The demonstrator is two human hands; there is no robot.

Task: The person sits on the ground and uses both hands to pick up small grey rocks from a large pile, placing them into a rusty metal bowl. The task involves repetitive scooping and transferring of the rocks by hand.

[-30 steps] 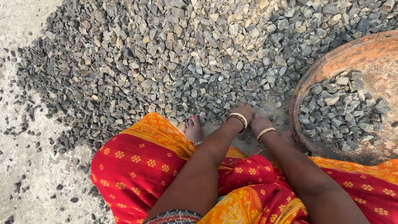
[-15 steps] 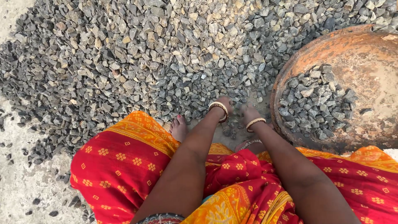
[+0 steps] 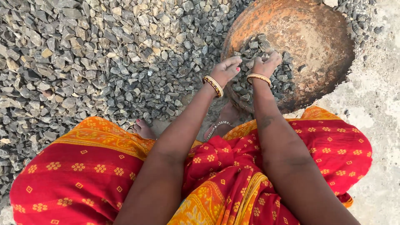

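Note:
A wide rusty orange metal pan [image 3: 316,37] sits on the ground at upper right with a heap of grey crushed stones [image 3: 254,48] in its near left part. My left hand [image 3: 227,70] hovers at the pan's left rim, fingers together and slightly cupped, palm toward the pan. My right hand [image 3: 266,63] rests on the stones inside the pan, fingers curled over them. Both wrists carry gold bangles.
A big spread of grey crushed stone [image 3: 91,58] covers the ground to the left and top. My knees in red and orange patterned cloth [image 3: 96,166] fill the bottom, with bare feet [image 3: 143,129] showing. Pale bare concrete [image 3: 375,125] lies at right.
Both hands have moved from the stone pile on the ground up and right to the pan. The view has shifted so the pan sits closer to the middle.

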